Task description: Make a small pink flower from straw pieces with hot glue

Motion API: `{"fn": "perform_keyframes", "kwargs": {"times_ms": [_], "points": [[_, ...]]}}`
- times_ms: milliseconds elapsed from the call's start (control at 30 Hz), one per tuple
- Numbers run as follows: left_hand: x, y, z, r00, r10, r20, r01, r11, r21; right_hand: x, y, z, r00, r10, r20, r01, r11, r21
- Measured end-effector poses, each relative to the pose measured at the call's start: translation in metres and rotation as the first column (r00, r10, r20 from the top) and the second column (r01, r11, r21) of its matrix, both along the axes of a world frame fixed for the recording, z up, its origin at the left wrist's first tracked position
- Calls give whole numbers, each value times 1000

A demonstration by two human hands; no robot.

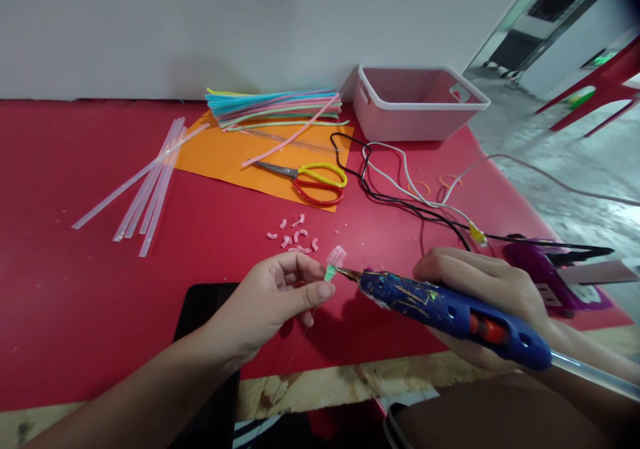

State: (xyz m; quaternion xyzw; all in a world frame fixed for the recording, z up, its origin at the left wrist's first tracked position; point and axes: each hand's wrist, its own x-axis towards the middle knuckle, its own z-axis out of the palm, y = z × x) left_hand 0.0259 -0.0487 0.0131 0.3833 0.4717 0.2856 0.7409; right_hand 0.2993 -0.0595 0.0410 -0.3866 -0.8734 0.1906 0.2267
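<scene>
My left hand [286, 290] pinches a small pink and green piece [336, 257] between thumb and fingers; a thin clear stem or thread seems to trail down from it. Wrapped round a blue hot glue gun [415, 296] is my right hand [485, 289]. The gun's metal nozzle touches, or nearly touches, the green part of the piece. A clear glue stick [595, 374] sticks out of the gun's rear end. Just beyond my left hand lie several short curled pink cuttings [300, 234] on the red tabletop [90, 316].
Scissors [320, 176] and a bundle of pipe cleaners [270, 106] lie on orange paper [210, 162]. Glue sticks [155, 182] are at left, a pink basket [415, 112] at the back. Cables [400, 199] run right to a purple device [545, 279]. A black tablet-like object [205, 302] lies under my left arm.
</scene>
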Motion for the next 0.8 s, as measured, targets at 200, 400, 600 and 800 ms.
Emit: {"fn": "perform_keyframes", "kwargs": {"times_ms": [200,400,600,800], "points": [[0,-1,2,1000,-2,13,2,1000,-14,1,-1,1,1000,-8,3,8,1000,13],[0,-1,1,1000,-9,27,10,1000,-20,2,-2,2,999,-30,18,30,999,28],[0,-1,2,999,5,41,-5,1000,-19,-1,-3,0,999,-3,33,2,1000,29],[-1,-2,1,999,-5,41,8,998,-66,1,-3,2,998,-52,17,52,998,36]]}}
